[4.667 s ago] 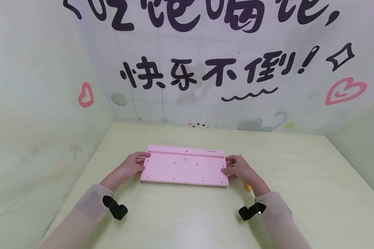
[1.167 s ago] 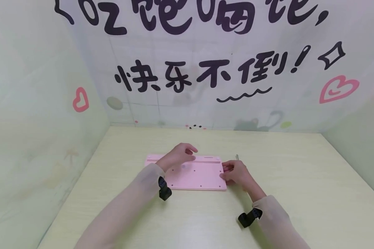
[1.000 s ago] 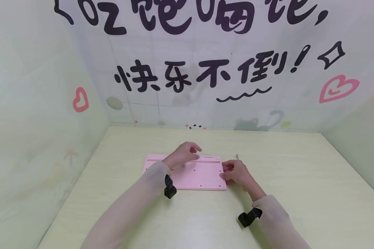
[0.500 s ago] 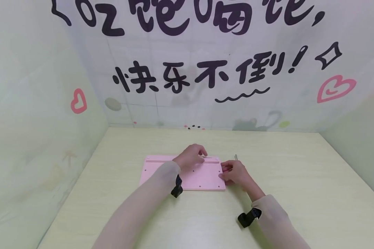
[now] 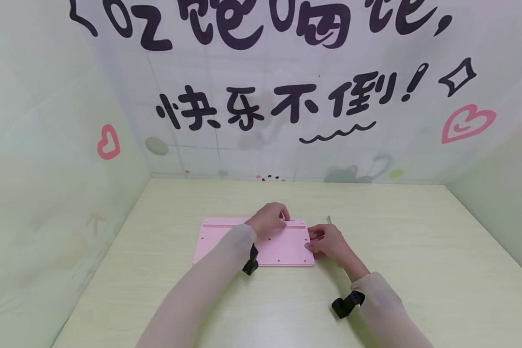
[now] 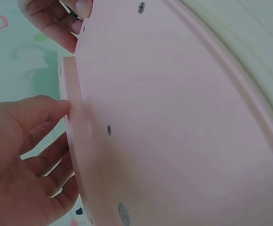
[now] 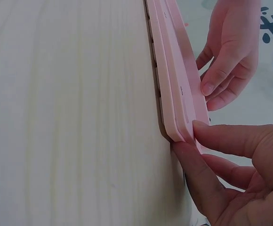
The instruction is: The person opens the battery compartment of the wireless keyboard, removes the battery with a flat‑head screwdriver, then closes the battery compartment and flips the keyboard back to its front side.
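Note:
A pink keyboard (image 5: 287, 246) lies face down on the table, its underside with several small screws facing up; a few keys show along its lower edge in the right wrist view. My left hand (image 5: 267, 217) reaches over it, thumb on the raised ridge (image 6: 73, 84) and fingers curled against the ridge's outer side. At the right end, my right hand (image 7: 240, 174) pinches the keyboard's corner between thumb and fingers. A slim metal shaft (image 5: 329, 220) sticks out behind the right hand, which hides most of it.
The pale wooden table (image 5: 396, 251) meets a printed cloth wall (image 5: 252, 159) at the back, with more cloth on both sides. A black wrist camera (image 5: 347, 304) is strapped to the right sleeve, another (image 5: 251, 261) to the left.
My left hand has left the keyboard's left end and moved right across it to the ridge, settling near its right part. The right hand keeps its hold on the right end.

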A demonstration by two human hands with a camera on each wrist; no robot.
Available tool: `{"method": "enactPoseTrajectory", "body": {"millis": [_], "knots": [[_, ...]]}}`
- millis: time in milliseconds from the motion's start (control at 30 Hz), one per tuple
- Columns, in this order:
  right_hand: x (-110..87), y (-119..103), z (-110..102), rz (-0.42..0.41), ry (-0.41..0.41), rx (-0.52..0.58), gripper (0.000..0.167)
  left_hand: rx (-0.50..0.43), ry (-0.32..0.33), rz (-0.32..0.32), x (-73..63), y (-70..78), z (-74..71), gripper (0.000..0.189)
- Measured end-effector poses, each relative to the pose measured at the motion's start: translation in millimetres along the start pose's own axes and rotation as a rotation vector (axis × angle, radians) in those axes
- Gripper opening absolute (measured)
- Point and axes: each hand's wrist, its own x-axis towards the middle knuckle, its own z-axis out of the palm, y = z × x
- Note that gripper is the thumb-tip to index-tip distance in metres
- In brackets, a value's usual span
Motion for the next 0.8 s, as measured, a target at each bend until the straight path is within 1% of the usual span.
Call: {"method": "enactPoseTrajectory", "body": {"millis": [133,300,367,533,800], "knots": [[0.3,-1,0,0.004,-0.002,-0.004,0.041,-0.021,-0.01,-0.001,-0.4,-1.0,0.0,0.011],[-0.2,-2,1,-0.001,-0.004,-0.006,0.041,-0.086,-0.005,-0.003,-0.5,-7.4,3.2,0.01],[-0.6,-2,1,-0.004,-0.003,-0.006,0.041,-0.095,0.014,0.017,-0.8,-9.7,5.0,0.01],[-1.4,-3,0,0.0,0.0,-0.012,0.041,-0.075,0.045,0.054,-0.1,-13.6,9.5,0.011],[-0.8,-4,1,0.027,-0.004,-0.019,0.041,-0.102,0.029,-0.015,2.1,-14.6,12.3,0.011]]}}
